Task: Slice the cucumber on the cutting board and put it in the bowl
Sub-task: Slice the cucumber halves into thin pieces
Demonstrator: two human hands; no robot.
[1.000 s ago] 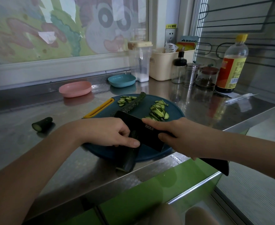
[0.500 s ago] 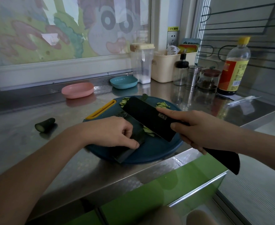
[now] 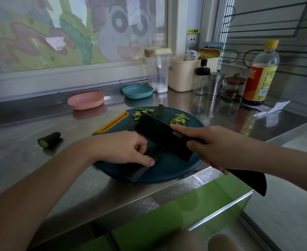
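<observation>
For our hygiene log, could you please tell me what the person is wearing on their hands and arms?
Nothing that shows: the left hand and right hand are bare, with no gloves. The left forearm and right forearm are uncovered as far as the picture's edge, so no sleeve is in view. No ring, watch or bracelet is visible.

The knife [image 3: 164,137] has lifted off the cucumber [image 3: 153,153].
</observation>
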